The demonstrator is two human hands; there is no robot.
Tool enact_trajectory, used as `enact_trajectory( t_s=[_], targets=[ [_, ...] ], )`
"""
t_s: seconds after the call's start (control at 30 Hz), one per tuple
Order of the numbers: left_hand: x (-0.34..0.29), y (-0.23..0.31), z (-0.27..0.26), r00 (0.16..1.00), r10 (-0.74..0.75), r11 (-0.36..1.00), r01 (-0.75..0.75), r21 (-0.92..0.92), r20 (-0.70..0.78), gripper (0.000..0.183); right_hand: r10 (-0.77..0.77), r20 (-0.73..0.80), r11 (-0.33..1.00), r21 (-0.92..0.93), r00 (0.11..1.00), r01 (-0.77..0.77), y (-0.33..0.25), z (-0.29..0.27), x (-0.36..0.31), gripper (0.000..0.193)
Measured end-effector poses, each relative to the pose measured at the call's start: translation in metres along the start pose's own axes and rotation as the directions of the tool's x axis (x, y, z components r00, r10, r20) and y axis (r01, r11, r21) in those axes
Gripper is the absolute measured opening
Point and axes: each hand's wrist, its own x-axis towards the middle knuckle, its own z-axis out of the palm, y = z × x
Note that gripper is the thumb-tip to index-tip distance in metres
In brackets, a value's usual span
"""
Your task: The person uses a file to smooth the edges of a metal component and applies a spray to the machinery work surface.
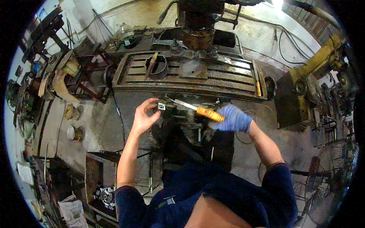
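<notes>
Holding a small part in one hand and a tool in the other, that's the setup here, and my read is it's the hand-finishing step. The bare left hand [146, 116] has a little square metal block [161, 107] pinched at the fingertips, with a dark spot on its face that I'd take for a hole. It's up in the air in front of the slotted table [224, 80], on the wearer's side.

The right hand [232, 118], in a blue knit glove, is wrapped around the yellow handle of a slim scraper-type tool [210, 114]. Its thin tip points left, just beside the block but apart from it as far as I can tell. It's a bit blurry out at the end, so I can't swear to the exact tip shape.

IMO the next move calls for a firm pinch on the block and a small, controlled approach with the tip, since those bare left fingers sit right near the point. A slip looks like the main risk.

Also around: a dark round pot [161, 73] on the table with a stick or brush [151, 65] across it, another yellow-handled tool [259, 89] at the table's right end, and a pile of metal pieces [106, 197] in the open cabinet [95, 173] at lower left.
</notes>
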Motion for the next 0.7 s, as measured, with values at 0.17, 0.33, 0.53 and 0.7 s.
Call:
enact_trajectory(
  t_s=[0.17,0.33,0.53,0.7],
  targets=[
    [0.019,0.004,0.022,0.988,-0.046,0.999,0.04,0.037,0.15,0.043,0.055,0.069,0.998,-0.003,0.996,-0.055,-0.001,0.028,-0.001,0.056],
    [0.028,-0.006,0.032,0.986,-0.112,0.992,0.118,-0.039,0.127,0.029,0.012,0.039,0.993,0.119,0.999,-0.016,0.028,0.003,-0.008,0.056],
    [0.062,-0.004,0.052,0.992,-0.115,0.993,0.116,-0.033,0.047,0.016,0.425,-0.103,0.905,0.039,0.899,-0.424,0.059,-0.047,0.012,0.064],
    [0.118,-0.009,0.079,0.992,0.119,0.946,-0.124,0.299,0.034,0.022,0.418,-0.173,0.905,-0.011,0.892,-0.426,0.074,-0.037,0.046,0.062]
  ],
)
